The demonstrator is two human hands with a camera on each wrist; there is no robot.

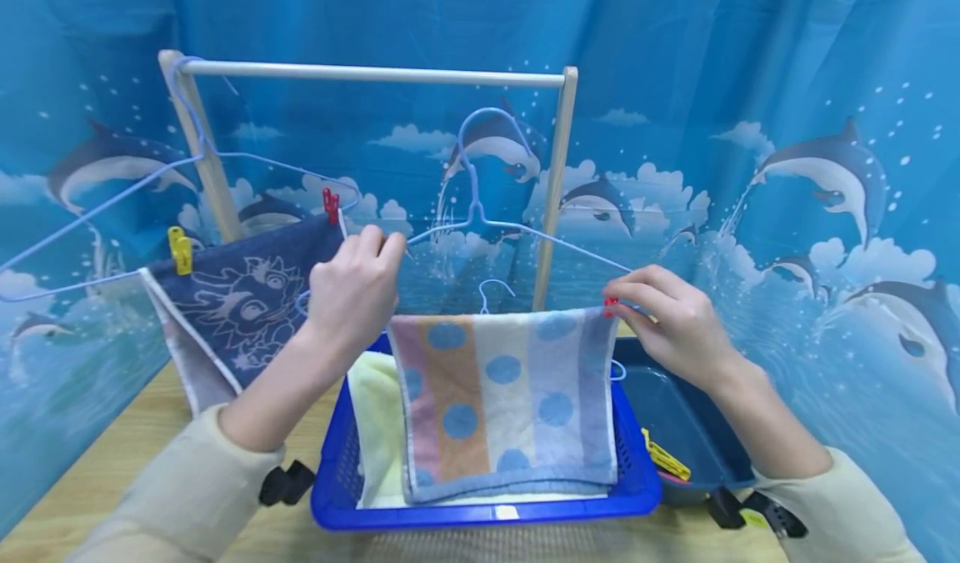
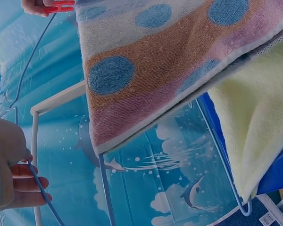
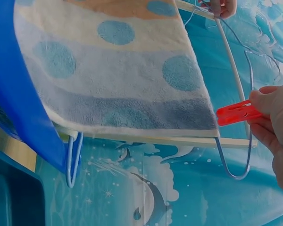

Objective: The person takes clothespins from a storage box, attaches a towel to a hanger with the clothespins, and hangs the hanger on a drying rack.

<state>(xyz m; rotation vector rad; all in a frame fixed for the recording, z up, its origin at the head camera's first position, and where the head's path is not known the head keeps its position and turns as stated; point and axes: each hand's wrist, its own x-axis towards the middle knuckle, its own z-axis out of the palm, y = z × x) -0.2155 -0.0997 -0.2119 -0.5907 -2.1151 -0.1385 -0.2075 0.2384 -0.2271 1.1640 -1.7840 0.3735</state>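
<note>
A blue wire hanger [image 1: 475, 192] is held up in front of me, and a small striped towel [image 1: 517, 404] with blue dots hangs folded over its lower bar. My left hand [image 1: 352, 284] grips the hanger's left shoulder wire, seen running past the fingers [image 2: 30, 183] in the left wrist view. With my right hand [image 1: 678, 325] I pinch a red clothespin [image 3: 238, 113] at the towel's upper right corner. Nothing clips the towel's left corner [image 2: 99, 146]. Below it, a pale yellow towel [image 1: 378, 429] lies in a blue basket [image 1: 480, 517].
On the left, a navy towel [image 1: 247, 296] hangs from another hanger [image 1: 97, 213], held by a yellow clothespin [image 1: 180, 250] and a red one. Behind stands a rack with a white rail [image 1: 375, 72]. At the right, a dark teal bin [image 1: 682, 404] holds yellow clothespins [image 1: 665, 456].
</note>
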